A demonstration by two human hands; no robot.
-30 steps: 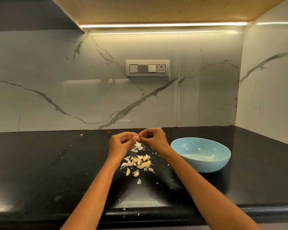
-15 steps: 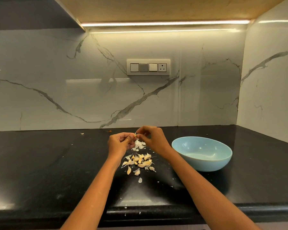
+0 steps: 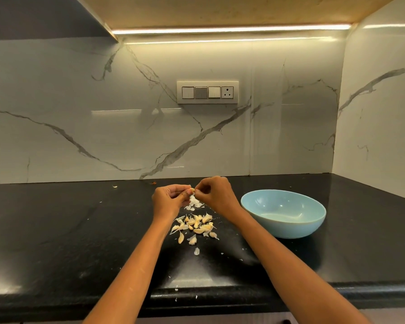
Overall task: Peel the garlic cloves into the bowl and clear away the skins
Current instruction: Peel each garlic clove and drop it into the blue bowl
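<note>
Above counter (image 3: 80,230), left hand (image 3: 171,201) and right hand (image 3: 216,195) raised, fingers curled, pinching one garlic clove (image 3: 192,190).

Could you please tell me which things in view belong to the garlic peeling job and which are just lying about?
Belongs to the job:
- clove, pinched between left hand and right hand
- garlic pile on the counter
- skins under the hands
- bowl, no cloves visible inside

Just there:
- switch panel
- stray scrap near the wall

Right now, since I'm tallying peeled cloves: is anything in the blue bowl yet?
No, the blue bowl shows only its bare glossy inside, while the cloves lie on the counter.
</note>
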